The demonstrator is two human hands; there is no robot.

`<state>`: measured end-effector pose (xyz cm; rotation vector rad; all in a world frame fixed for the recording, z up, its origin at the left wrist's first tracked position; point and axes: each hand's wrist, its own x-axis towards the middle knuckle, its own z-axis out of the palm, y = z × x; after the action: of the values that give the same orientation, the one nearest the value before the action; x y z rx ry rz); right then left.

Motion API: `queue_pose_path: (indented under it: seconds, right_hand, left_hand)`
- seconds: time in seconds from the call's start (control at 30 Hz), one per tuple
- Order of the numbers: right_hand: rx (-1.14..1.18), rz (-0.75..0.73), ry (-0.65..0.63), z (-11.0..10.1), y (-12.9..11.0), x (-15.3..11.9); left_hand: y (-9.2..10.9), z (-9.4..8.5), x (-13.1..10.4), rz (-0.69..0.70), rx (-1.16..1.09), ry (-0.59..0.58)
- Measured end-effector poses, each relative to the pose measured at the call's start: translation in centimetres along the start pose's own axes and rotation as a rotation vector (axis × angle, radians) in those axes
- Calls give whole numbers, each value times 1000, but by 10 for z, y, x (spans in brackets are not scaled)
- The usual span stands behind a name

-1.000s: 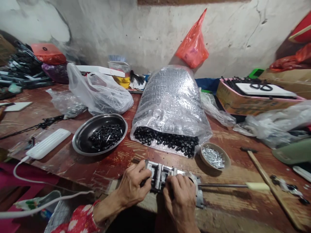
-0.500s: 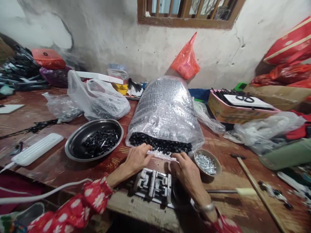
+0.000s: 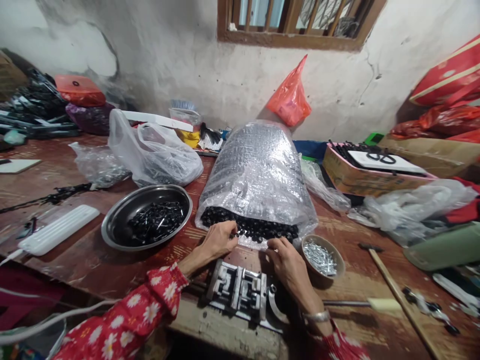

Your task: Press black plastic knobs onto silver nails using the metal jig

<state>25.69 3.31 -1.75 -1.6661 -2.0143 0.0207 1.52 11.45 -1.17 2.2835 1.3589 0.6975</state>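
Note:
A big silvery woven plastic bag point(image 3: 258, 170) lies with its mouth toward me, full of small black plastic parts point(image 3: 262, 229). At the left of the mouth, my left hand point(image 3: 221, 239) has its fingers bent and closed among the parts; its fingertips are partly hidden. My right hand point(image 3: 288, 257) is closed with curled fingers at the right end of the bag's lower lip point(image 3: 253, 243), and what it pinches cannot be made out. Just below the hands, a metal jig point(image 3: 238, 290) with slots sits at the table edge.
Left stands a steel bowl point(image 3: 112, 235) of black parts with pins; right, a small bowl point(image 3: 320, 257) of metal pins. A hammer point(image 3: 393, 285), a rod with a pale handle point(image 3: 382, 304), a power strip point(image 3: 60, 230) and a white plastic bag point(image 3: 168, 157) lie around. Behind rises the wall.
Both hands held the bag's lower lip before; the left has moved slightly up to the black parts, and the lip now lies flatter. The right hand stays near the lip's right end.

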Motion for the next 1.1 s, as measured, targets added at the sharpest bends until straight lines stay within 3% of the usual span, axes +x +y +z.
queue_pose_path:
  seconds: [0.23,0.33,0.53,0.67,1.1]
  right_hand:
    - [393,31,27,-20,-18,-36]
    - [426,-10,86,-24,-28,-52]
    - [402,-55,103,-23,-45,-69]
    - [353,-85,117,-17,-51,-70]
    - [247,-22,45,-7,-68,-59]
  left_hand:
    - [8,-18,-39,-15,-310,-22]
    - [11,-25,-60,-16,-449,-35]
    - [14,-30,-89,98,-488,4]
    - [12,-27,-97,166,-414,9]
    - [19,-22,-101,86,-263,13]
